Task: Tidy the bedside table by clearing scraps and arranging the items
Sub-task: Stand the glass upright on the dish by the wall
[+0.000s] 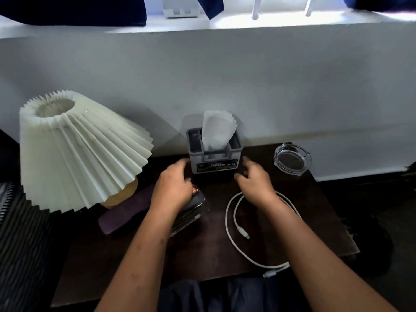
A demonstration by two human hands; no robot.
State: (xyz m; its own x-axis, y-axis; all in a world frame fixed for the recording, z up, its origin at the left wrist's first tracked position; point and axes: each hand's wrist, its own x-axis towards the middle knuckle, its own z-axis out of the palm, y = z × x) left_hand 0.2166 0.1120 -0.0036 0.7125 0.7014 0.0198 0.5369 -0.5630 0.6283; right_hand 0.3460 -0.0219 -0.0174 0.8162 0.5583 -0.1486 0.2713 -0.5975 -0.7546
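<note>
A grey tissue box [215, 162] with white tissue sticking out stands at the back of the dark wooden bedside table [202, 255]. My left hand [174, 184] hovers just left of the box, fingers apart, above a clear plastic bottle [191, 210] lying on its side. On the box's right side, my right hand [254, 182] is also spread and holds nothing. Neither hand touches the box as far as I can tell. A white charging cable [231, 224] loops on the table under my right wrist. A purple case [126, 213] lies to the left.
A lamp with a tilted pleated cream shade [78, 152] fills the table's left side. A glass ashtray [292, 159] sits in the back right corner. A white wall rises right behind the table, and the floor drops away to the right.
</note>
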